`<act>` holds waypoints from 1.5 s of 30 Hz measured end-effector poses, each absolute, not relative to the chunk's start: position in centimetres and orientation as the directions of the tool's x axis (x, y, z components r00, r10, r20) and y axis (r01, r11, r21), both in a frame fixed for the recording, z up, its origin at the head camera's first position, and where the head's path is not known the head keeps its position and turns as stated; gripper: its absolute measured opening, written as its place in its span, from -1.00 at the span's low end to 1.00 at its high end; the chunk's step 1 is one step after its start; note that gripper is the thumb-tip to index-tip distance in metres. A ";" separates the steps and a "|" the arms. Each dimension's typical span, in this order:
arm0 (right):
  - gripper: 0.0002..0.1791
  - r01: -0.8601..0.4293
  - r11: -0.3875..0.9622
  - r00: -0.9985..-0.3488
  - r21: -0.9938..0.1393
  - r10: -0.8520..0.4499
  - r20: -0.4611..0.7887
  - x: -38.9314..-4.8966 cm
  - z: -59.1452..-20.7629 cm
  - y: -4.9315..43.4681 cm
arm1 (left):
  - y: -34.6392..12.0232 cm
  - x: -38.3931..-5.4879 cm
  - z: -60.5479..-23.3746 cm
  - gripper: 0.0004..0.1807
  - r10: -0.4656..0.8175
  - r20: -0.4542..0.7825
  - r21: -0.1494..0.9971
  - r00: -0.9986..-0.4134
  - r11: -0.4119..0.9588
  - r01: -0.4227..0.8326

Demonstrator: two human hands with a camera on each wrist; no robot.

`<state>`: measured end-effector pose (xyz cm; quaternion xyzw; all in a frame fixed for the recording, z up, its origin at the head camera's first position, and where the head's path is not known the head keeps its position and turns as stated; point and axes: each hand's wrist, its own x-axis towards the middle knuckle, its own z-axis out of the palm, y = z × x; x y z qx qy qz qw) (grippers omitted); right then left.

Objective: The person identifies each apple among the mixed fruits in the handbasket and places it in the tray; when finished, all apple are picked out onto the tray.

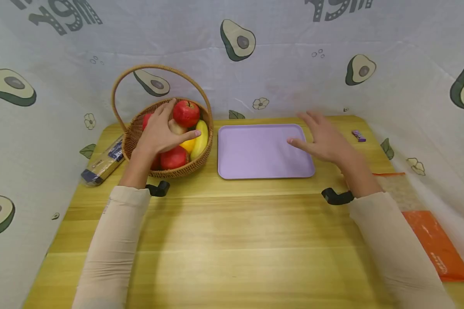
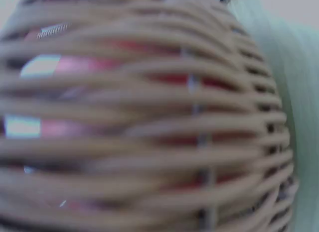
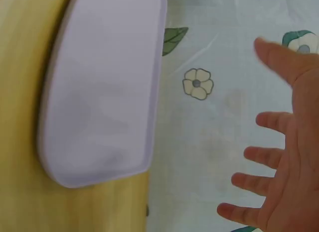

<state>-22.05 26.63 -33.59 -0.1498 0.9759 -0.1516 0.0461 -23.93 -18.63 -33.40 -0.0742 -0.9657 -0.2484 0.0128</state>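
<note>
A wicker basket [image 1: 195,166] with a tall arched handle stands at the back left of the table. It holds several fruits, among them a red apple [image 1: 186,113], a yellow banana [image 1: 200,139], a pale round fruit [image 1: 175,128] and a red fruit [image 1: 175,158] near the front. My left hand [image 1: 160,133] is over the basket's opening, fingers extended and thumb spread, hiding part of the fruit. The left wrist view shows the woven wall [image 2: 149,162] close up, blurred. Above the right end of a lilac tray [image 1: 261,150], my right hand [image 1: 325,137] is spread and holds nothing.
A long wrapped package [image 1: 104,163] lies left of the basket. A small purple packet [image 1: 358,136] sits at the back right. Along the right edge lies an orange and clear bag [image 1: 435,240]. An avocado-print cloth [image 1: 286,81] hangs behind the table.
</note>
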 end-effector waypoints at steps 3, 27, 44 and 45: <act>0.05 -0.262 0.896 -0.954 -0.360 -0.296 -0.043 -21.5 -34.7 26.7 | -18.2 -24.1 -33.5 0.40 0.114 0.052 0.509 -0.992 0.852 0.125; -0.29 -0.117 0.863 -0.982 -0.491 -0.174 -0.072 -18.5 -41.0 29.1 | -16.3 -26.4 -34.6 0.30 0.001 0.002 0.619 -1.000 0.785 0.002; -0.37 -0.097 0.846 -0.978 -0.525 -0.179 -0.108 -18.9 -43.2 29.4 | -16.6 -26.8 -35.4 -0.05 0.066 0.039 0.615 -0.997 0.785 0.076; -0.37 -0.093 0.845 -0.977 -0.526 -0.180 -0.117 -19.0 -43.3 29.5 | -16.6 -26.8 -35.5 -0.07 0.066 0.052 0.617 -0.996 0.782 0.084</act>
